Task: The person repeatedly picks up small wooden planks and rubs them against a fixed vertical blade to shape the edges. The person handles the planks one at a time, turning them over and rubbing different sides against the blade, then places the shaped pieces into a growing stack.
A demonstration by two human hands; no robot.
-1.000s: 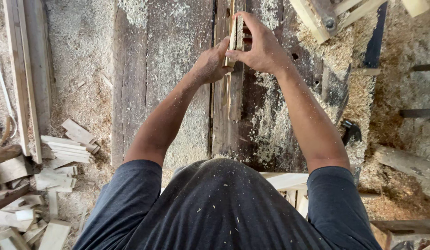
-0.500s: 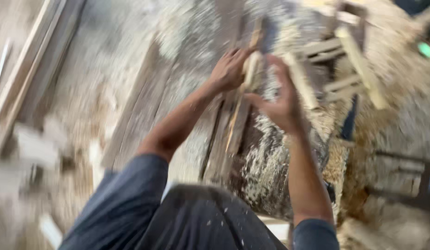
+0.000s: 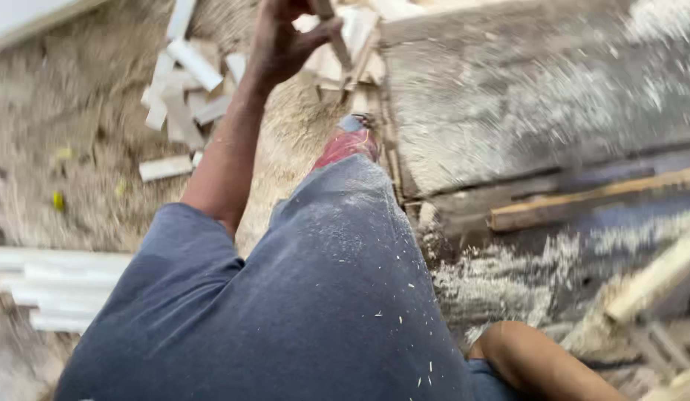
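A person in a dust-flecked blue shirt [image 3: 315,312] stretches the left hand [image 3: 285,37] out over a sawdust-covered floor [image 3: 63,134], the fingers [image 3: 319,33] clenched around a short pale strip of wood [image 3: 330,30] that runs from the top edge of the frame down past the thumb. Just beyond and below the hand lies a loose heap of pale wood offcuts [image 3: 181,82], short flat pieces scattered at all angles, with one offcut [image 3: 165,168] lying apart nearer the shirt sleeve. A small yellow scrap [image 3: 58,200] sits on the floor well to the left of the arm. At the left edge, beside the shoulder, a stack of white slats [image 3: 48,289] lies flat, its ends lined up. A foot in a red and blue shoe [image 3: 348,141] shows between the heap and the shirt, close against the edge of a weathered, sawdust-dusted counter [image 3: 523,96] of grey planks that fills the upper right. A long narrow wooden batten [image 3: 582,202] rests across the counter's lower edge, and pale wooden pieces [image 3: 653,278] lie blurred at the far right. Only the bare right forearm [image 3: 538,364] shows at the bottom right; the right hand itself is out of the frame. No packages, labels or signs can be made out in the motion-blurred view.
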